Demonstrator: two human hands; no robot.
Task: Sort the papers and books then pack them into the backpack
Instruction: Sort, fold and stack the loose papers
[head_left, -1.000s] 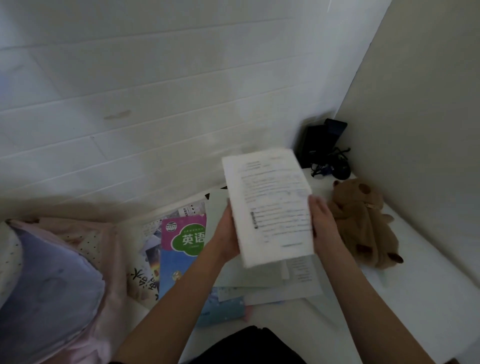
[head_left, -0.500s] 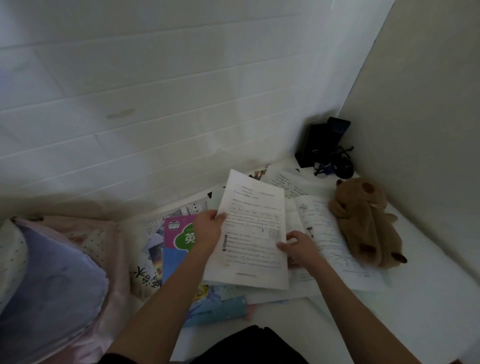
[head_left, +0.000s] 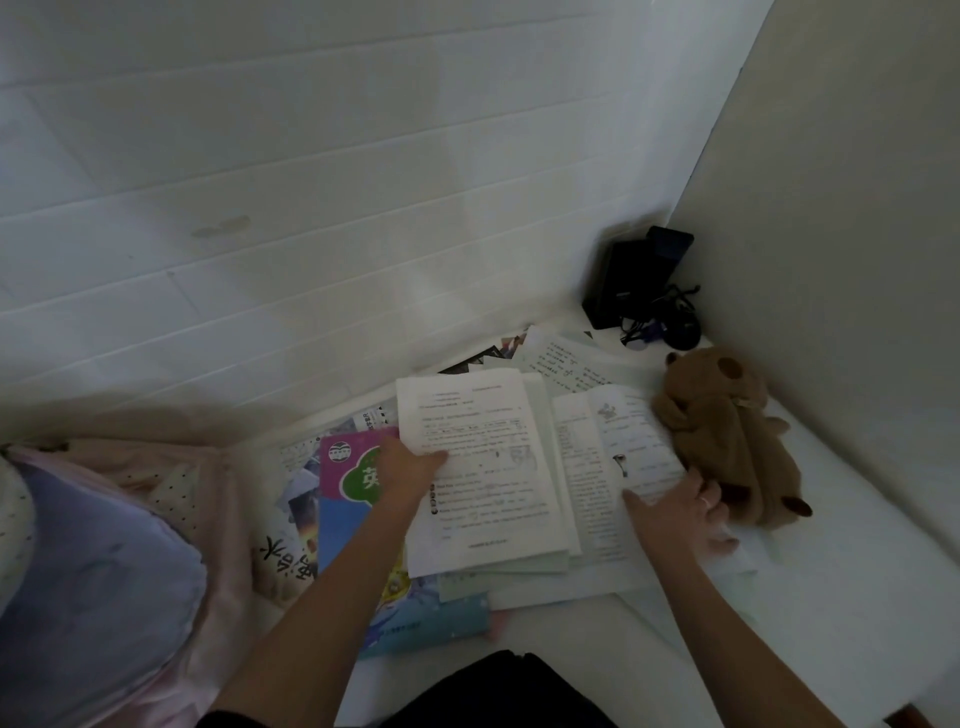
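While left hand (head_left: 408, 470) pinches the printed stack (head_left: 483, 467) at its 9 o'clock edge, right hand (head_left: 680, 506) lies open, fingers spread on loose sheet (head_left: 597, 467), long axis 12-to-6, at 3 o'clock of stack.

Home bedroom: white bed (head_left: 831, 597), pillow (head_left: 88, 582), plush bear (head_left: 727, 436).

Mid-frame, a stack of papers (head_left: 483, 467) lies between textbook (head_left: 353, 478) at left and plush toy (head_left: 727, 436) at right.

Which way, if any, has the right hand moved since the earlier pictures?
Yes. The right hand has moved right and down, off the papers' edge, and now lies open beside the plush toy.
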